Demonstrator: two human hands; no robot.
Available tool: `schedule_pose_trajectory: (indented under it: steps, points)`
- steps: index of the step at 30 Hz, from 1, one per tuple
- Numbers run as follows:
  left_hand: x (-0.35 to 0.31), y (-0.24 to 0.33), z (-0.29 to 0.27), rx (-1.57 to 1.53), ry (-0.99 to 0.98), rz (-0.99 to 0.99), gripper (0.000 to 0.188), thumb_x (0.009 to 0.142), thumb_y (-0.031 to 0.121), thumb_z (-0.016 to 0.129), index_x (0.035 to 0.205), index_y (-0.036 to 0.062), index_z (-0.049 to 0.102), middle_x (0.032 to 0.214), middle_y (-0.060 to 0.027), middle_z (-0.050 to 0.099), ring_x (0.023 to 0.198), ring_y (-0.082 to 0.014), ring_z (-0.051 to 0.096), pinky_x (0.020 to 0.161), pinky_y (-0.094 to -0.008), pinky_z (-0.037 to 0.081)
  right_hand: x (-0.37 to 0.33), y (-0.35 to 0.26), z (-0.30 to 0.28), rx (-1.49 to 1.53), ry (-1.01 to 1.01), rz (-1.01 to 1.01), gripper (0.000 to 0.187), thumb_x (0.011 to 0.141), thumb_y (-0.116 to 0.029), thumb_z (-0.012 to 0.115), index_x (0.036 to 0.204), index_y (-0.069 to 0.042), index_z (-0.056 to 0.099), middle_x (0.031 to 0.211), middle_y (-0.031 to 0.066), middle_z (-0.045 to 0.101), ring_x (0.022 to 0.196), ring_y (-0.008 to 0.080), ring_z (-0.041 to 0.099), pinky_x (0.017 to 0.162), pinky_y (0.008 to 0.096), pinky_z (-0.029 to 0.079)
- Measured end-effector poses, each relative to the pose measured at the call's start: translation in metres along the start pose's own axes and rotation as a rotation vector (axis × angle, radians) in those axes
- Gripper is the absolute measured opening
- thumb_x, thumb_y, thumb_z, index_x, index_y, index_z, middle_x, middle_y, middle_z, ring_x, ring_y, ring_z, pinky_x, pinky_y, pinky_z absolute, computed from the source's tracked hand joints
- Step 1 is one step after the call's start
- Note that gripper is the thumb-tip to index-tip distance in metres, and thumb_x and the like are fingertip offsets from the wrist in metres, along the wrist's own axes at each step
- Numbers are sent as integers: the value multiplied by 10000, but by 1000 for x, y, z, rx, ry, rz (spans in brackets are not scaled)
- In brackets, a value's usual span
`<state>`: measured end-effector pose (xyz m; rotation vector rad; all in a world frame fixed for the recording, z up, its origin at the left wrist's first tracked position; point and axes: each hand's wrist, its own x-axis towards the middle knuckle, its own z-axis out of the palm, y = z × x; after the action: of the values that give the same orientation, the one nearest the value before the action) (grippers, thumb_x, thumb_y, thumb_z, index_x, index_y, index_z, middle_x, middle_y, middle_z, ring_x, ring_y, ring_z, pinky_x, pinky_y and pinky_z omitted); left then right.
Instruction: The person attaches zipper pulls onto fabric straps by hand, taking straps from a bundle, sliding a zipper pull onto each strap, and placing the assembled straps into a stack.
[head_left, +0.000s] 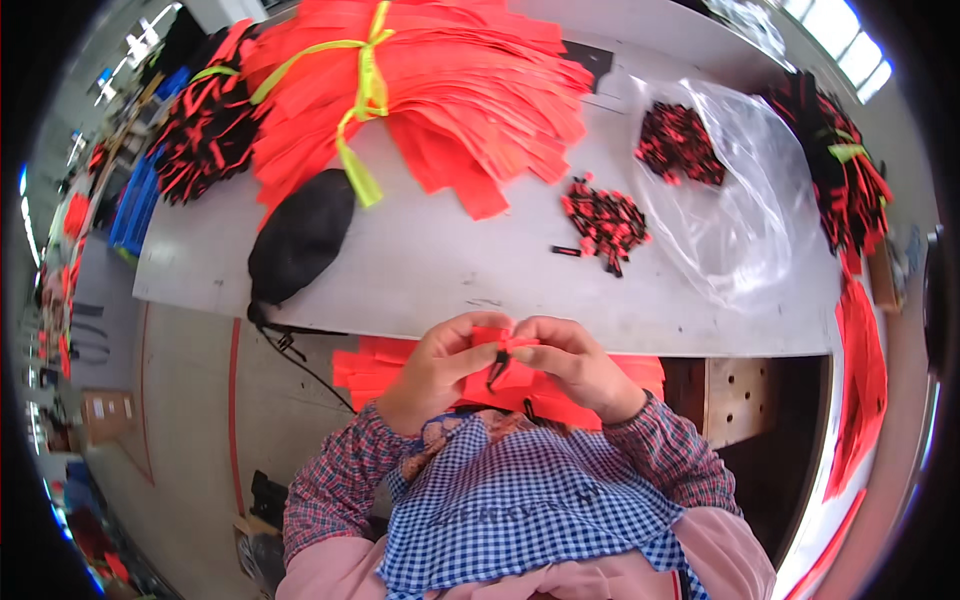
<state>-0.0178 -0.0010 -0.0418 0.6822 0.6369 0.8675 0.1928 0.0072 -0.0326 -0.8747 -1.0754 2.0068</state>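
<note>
My left hand [438, 362] and my right hand [578, 366] meet in front of the table's near edge. Thumbs and fingers of both pinch the end of an orange-red fabric strip [518, 374]. A thin black piece [498, 370] hangs from between the fingertips; its exact kind is too small to make out. More orange-red strips [375, 372] lie under my hands, across my lap. On the table beyond my right hand sits a loose pile of small black-and-red pieces [605, 222], with one black piece [566, 250] apart at its left.
A large bundle of orange-red strips [470, 90], tied with a yellow-green band [371, 80], covers the far table [430, 270]. Beside it rests a black pouch [302, 235] with a cord. A clear plastic bag [745, 220] holds more small pieces. Black-and-red bundles [835, 165] stand at the right.
</note>
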Motion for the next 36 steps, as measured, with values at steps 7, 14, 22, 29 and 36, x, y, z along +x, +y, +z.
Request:
schedule_pose_trajectory:
  steps: [7,14,22,29,36]
  points:
    - [1,3,12,9,-42,-47,279,957,56,611,1229,1,578,1102,-49,655,1011,-115,637,884,-252,512,-10,7,-9,28,-81,-19,137,971,-148,608,978,-14,639,904,-38,619,870,40,536,787,210,427]
    - [1,13,8,439,-98,7,293,949,61,635,1227,-19,588,1114,-42,649,1032,-107,607,910,-248,489,-14,15,-8,82,-40,-70,87,952,-82,625,979,-5,657,916,3,642,858,75,569,764,229,453]
    - [-7,25,20,741,20,148,278,879,18,701,1152,-6,653,1077,-48,666,974,-101,612,830,-246,498,-16,7,-2,-608,102,-652,177,896,-25,674,1071,-13,685,974,124,651,877,220,655,751,307,526]
    - [-12,22,29,1143,-27,350,182,775,-11,756,949,-21,703,960,-139,705,853,-230,690,737,-279,532,-17,11,-3,-628,47,-689,271,805,-99,795,1050,-37,698,940,101,648,866,230,657,735,327,540]
    - [-16,18,33,1226,28,451,196,715,-27,774,901,-16,712,911,-131,707,785,-234,701,684,-289,549,-18,13,3,-736,70,-765,290,773,-123,822,1023,-64,690,939,92,630,860,248,647,730,339,542]
